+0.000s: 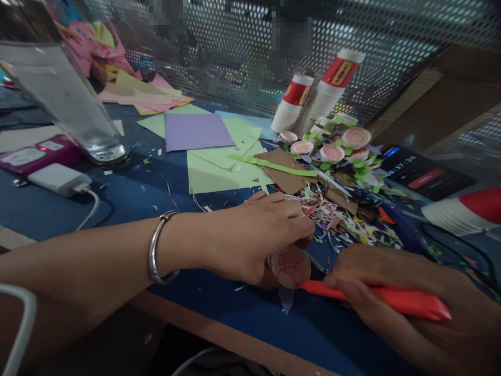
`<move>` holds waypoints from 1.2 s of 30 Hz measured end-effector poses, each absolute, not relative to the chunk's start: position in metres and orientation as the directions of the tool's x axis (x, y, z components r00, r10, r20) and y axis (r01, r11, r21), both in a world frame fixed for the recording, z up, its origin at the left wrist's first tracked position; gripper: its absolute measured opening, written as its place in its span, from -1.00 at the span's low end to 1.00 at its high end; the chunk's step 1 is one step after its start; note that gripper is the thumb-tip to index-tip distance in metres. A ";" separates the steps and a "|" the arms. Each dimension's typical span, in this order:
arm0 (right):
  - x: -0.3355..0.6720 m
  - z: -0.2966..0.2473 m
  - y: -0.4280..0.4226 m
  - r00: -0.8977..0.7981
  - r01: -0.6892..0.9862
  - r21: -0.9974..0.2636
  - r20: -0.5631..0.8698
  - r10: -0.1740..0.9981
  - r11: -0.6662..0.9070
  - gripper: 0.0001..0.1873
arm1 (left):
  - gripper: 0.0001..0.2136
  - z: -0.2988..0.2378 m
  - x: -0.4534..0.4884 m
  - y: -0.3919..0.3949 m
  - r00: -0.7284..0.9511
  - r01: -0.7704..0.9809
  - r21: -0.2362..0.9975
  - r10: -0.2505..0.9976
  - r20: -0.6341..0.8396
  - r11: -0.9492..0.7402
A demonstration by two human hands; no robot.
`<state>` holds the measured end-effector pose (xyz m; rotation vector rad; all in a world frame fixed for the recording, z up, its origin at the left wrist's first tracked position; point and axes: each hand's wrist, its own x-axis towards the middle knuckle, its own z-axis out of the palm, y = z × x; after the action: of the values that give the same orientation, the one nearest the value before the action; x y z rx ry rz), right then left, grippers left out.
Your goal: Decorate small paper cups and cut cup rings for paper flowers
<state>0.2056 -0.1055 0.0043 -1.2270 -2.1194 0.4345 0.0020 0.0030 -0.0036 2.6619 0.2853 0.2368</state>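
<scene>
My left hand (254, 235), a silver bangle on its wrist, reaches across the blue table and has its fingers closed on a small round paper cup bottom (290, 266) with a red print and a purple paper bit under it. Close to the right, my right hand (395, 292) grips an orange-red handled tool (383, 297) whose dark tip meets the cup bottom. Which tool it is I cannot make out.
Paper scraps (336, 214) lie just beyond my hands. Behind them are cut cup bottoms with green bits (336, 149), stacked paper cups (313, 99), coloured paper sheets (211, 146), a glass (66, 89), a charger (60, 179) and a phone (426, 175). A metal mesh (250, 47) closes the back.
</scene>
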 end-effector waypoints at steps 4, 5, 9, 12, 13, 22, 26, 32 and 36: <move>0.205 -0.001 -0.108 -0.318 0.653 -0.544 0.434 0.843 0.527 -0.80 | -0.61 -0.004 0.002 0.004 0.965 0.157 0.449 0.234 0.120 -0.880; 0.206 -0.003 -0.109 -0.308 0.653 -0.540 0.451 0.837 0.531 -0.80 | -0.61 -0.004 0.002 0.004 0.966 0.159 0.449 0.233 0.113 -0.879; 0.211 -0.009 -0.112 -0.272 0.686 -0.496 0.503 0.820 0.532 -0.80 | -0.59 -0.003 0.002 0.004 0.966 0.159 0.449 0.231 0.111 -0.879; 0.216 -0.012 -0.115 -0.227 0.712 -0.478 0.537 0.813 0.515 -0.83 | -0.60 -0.004 0.002 0.004 0.964 0.160 0.463 0.239 0.118 -0.872; 0.218 -0.012 -0.116 -0.208 0.714 -0.491 0.532 0.821 0.499 -0.85 | -0.61 -0.004 0.001 0.004 0.963 0.160 0.468 0.241 0.120 -0.869; 0.222 0.005 -0.122 -0.122 0.747 -0.534 0.476 0.871 0.396 -0.83 | -0.60 -0.005 0.003 0.006 0.930 0.204 0.480 0.321 0.176 -0.853; 0.217 0.006 -0.119 -0.138 0.751 -0.497 0.526 0.839 0.435 -0.80 | -0.60 -0.004 0.004 0.005 0.917 0.210 0.479 0.341 0.206 -0.853; 0.213 -0.001 -0.115 -0.194 0.779 -0.378 0.613 0.766 0.500 -0.81 | -0.63 -0.003 0.004 0.003 0.922 0.211 0.461 0.333 0.200 -0.862; 0.213 -0.001 -0.113 -0.222 0.765 -0.386 0.594 0.773 0.516 -0.80 | -0.63 -0.004 0.004 0.002 0.919 0.211 0.440 0.331 0.216 -0.873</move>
<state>0.2127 -0.1130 -0.0012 -1.2546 -1.9925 0.0137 0.0040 0.0022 -0.0042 2.6631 0.3938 0.3995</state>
